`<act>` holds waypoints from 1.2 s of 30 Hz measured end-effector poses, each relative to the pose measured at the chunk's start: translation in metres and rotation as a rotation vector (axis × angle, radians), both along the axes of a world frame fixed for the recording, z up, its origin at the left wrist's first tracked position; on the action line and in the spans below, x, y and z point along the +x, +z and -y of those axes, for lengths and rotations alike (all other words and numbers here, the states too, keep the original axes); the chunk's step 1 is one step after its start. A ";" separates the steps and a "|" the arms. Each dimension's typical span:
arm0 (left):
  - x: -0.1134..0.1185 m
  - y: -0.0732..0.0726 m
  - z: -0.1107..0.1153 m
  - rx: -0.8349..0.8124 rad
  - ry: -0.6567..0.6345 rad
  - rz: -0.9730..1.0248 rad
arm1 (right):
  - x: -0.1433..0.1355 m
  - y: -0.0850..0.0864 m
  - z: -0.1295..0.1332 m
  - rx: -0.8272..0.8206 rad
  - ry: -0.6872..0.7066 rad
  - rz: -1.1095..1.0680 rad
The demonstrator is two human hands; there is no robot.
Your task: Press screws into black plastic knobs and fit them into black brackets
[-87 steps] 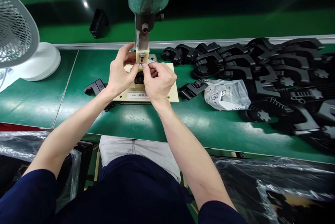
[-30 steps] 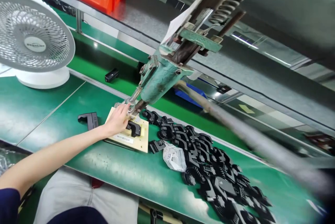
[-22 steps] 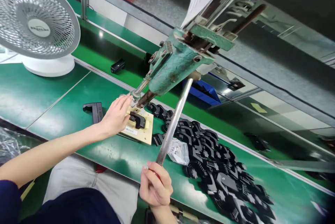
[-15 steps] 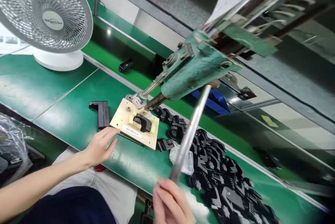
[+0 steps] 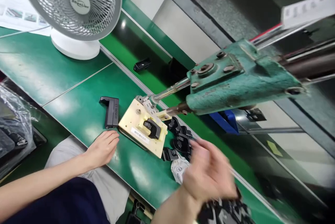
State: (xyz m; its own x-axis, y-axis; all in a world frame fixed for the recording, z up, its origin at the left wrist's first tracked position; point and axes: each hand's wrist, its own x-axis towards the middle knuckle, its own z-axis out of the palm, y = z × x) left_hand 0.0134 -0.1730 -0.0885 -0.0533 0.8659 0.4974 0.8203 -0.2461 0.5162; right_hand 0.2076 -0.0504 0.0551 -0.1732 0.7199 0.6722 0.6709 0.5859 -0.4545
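My left hand [image 5: 103, 149] rests on the green bench just left of a cream fixture plate [image 5: 125, 117], its fingers curled together around nothing visible. A black clip-like part [image 5: 152, 128] sits in the plate's raised nest. Beside the plate lies a black L-shaped part [image 5: 112, 113] with BOSCH lettering, close above my left fingers. Motion smears my right hand [image 5: 210, 171], which is in the air right of the plate; its finger state is unclear. Over the plate, a green press head [image 5: 243, 77] points its rods down toward the fixture. The press's metal lever is out of sight.
A white fan [image 5: 75, 47] stands at the back left. Black moulded parts [image 5: 181, 142] are heaped to the right, partly behind my right hand, with a white crumpled bag [image 5: 180, 168] near them. A blue bin [image 5: 226, 121] is behind the press.
My right hand has let go of the metal lever and moved up toward the black parts. My left hand's fingers have drawn in beside the plate. The view has shifted.
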 end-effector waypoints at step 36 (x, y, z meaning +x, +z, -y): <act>0.030 0.057 0.015 -0.581 -0.452 0.579 | 0.036 -0.088 0.135 -0.055 0.158 0.231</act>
